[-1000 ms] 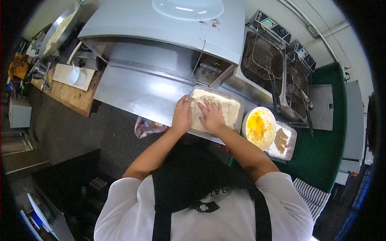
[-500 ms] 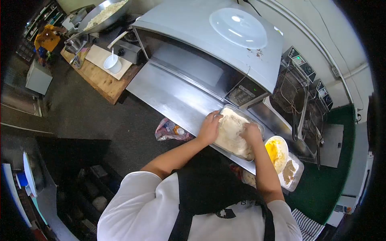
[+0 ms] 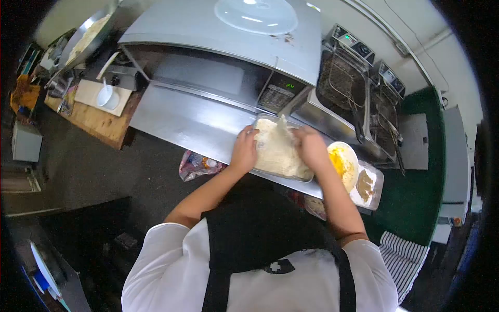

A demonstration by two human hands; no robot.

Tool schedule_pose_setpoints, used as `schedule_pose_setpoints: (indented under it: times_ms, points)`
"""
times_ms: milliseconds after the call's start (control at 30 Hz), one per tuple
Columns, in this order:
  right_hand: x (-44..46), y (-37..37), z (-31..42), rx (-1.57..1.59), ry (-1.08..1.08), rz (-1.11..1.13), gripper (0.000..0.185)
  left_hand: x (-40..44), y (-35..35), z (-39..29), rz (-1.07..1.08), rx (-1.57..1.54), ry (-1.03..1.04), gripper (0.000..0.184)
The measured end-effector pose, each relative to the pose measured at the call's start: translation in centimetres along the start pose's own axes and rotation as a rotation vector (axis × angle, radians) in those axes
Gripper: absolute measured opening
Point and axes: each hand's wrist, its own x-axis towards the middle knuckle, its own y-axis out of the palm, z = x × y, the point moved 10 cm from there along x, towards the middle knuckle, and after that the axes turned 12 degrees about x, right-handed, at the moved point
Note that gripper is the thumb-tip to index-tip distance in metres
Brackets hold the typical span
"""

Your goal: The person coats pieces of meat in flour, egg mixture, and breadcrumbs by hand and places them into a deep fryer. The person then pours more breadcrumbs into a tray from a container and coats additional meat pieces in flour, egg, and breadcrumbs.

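A clear rectangular tray [image 3: 285, 176] filled with pale, flour-like crumbs [image 3: 278, 156] lies on the steel counter in front of me. My left hand [image 3: 244, 150] is at its left side, fingers curled over the rim. Over the tray's right part is my right hand [image 3: 312, 148], blurred, with its fingers bent together at the crumbs. A pale, crumb-covered piece [image 3: 282, 128] stands up by those fingertips near the far rim; its kind is unclear. Right of my right hand sits a white bowl [image 3: 352, 152] with yellow liquid, like beaten egg.
Beyond the bowl stands a tray [image 3: 375, 195] with white powder and a brown patch. A microwave [image 3: 223, 67] carries a clear lid [image 3: 257, 15]. Fryers with baskets [image 3: 343, 78] stand right. At left, a wooden table [image 3: 93, 122] holds a white cup [image 3: 107, 97]. A bag [image 3: 197, 165] lies below the counter.
The view has shifted, so the counter things appear further left and higher. My right hand has come up from within the crumbs, and a pale piece now stands up beside its fingers. My left hand stays at the rim.
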Motion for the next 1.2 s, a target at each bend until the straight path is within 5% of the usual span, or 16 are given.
schedule_pose_setpoints:
  times_ms: [167,400,500,600,700,933,1033,1200]
  points:
    - [-2.5,11.0,-2.4,0.135,0.159,0.02,0.036,-0.1,-0.2,-0.2,-0.02,-0.011,0.022,0.037]
    - [-2.5,7.7,-4.3,0.356,0.058,0.08,0.039,-0.1,-0.4,-0.3,-0.018,-0.016,0.036,0.036]
    - [-1.7,6.0,-8.4,-0.126,0.033,-0.045,0.046,-0.2,-0.1,-0.2,0.0,-0.013,0.025,0.036]
    - [-3.1,8.6,-11.5,-0.072,0.112,0.098,0.045,-0.3,0.2,-0.1,0.012,0.0,0.016,0.036]
    - [-5.8,8.7,-10.7,-0.07,0.44,0.301,0.049,-0.4,0.2,0.0,0.002,0.035,0.014,0.036]
    - [-9.0,8.4,-9.4,0.166,0.54,-0.114,0.065,-0.6,0.3,0.1,0.001,0.03,-0.002,0.037]
    - [-8.4,10.0,-11.7,0.208,0.452,-0.067,0.054,-0.5,0.4,0.2,0.004,0.015,-0.001,0.038]
    - [-6.9,9.1,-12.9,0.858,0.775,0.035,0.039,-0.5,0.6,0.5,0.006,0.016,-0.006,0.037]
